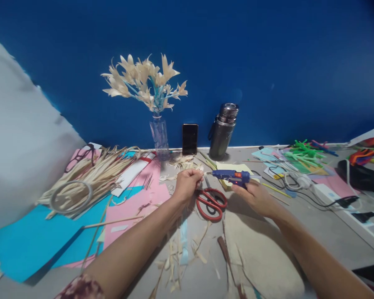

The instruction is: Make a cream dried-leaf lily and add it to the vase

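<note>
Bare forearms [146,230], the left one edged by a patterned sleeve [81,288], reach across a grey table [202,284]; the right hand [257,197] is wrapped around the handle of a blue glue gun [232,175], held above the tabletop with its nozzle just beside the left hand [187,185]; the left fingertips are pressed together, any item between them too small to tell; red-handled scissors [215,204] lie between the hands; behind stand pale flowers [143,77] in a clear bottle [160,137], a phone [190,139] and a flask [222,135].
</note>
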`<control>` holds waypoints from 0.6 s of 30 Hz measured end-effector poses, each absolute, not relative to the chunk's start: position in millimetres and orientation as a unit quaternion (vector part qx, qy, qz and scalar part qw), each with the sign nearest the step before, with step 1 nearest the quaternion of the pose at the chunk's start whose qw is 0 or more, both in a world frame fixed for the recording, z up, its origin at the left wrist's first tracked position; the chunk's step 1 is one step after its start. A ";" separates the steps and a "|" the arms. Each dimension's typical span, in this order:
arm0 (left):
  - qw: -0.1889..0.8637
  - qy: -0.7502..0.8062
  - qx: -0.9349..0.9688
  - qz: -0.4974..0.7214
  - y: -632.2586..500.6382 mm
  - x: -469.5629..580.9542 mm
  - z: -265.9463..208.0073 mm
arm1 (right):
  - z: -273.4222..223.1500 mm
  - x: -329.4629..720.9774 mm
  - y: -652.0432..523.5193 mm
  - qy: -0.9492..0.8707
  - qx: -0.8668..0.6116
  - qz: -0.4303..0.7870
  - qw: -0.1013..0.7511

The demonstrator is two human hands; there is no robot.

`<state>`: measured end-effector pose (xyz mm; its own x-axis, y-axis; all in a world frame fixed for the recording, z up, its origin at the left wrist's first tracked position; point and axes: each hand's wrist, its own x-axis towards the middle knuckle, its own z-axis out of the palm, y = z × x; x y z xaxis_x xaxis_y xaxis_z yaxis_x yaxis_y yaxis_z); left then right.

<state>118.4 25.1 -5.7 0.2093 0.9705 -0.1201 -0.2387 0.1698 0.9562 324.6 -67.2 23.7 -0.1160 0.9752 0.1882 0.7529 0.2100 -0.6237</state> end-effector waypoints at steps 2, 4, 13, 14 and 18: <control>0.643 0.416 0.438 0.470 25.2 118.6 -6.3 | 22.8 325.3 -67.3 -0.721 -0.601 0.195 0.285; 0.645 0.415 0.437 0.469 25.3 118.8 -7.2 | 21.8 326.1 -67.0 -0.719 -0.604 0.194 0.285; 0.648 0.411 0.436 0.471 24.9 118.8 -7.8 | 20.2 326.4 -65.7 -0.722 -0.608 0.168 0.284; 0.647 0.411 0.436 0.471 24.8 118.8 -7.6 | 18.4 326.7 -65.7 -0.724 -0.612 0.158 0.276; 0.649 0.405 0.436 0.475 24.7 118.4 -7.2 | 10.0 332.1 -65.9 -0.734 -0.629 0.096 0.237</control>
<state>118.4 24.7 -7.2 0.2207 0.9689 -0.1118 -0.2629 0.1695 0.9498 332.1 -65.9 10.0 -0.0967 0.9688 0.2282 0.8779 0.1911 -0.4390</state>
